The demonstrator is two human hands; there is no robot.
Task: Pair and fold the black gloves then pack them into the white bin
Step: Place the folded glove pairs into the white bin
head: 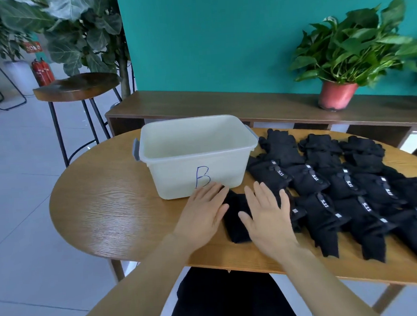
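Nearest, left hand (201, 213) and right hand (267, 219) rest flat, fingers straight, on a black glove (237, 219) lying on the tabletop (107, 200). Just beyond stands the white bin (179, 176); rows of gloves (338, 186) lie to its right.

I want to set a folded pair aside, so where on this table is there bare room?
Bare wood lies left of the white bin and the left hand, out to the rim of the table. Right of the bin, black gloves crowd the top.
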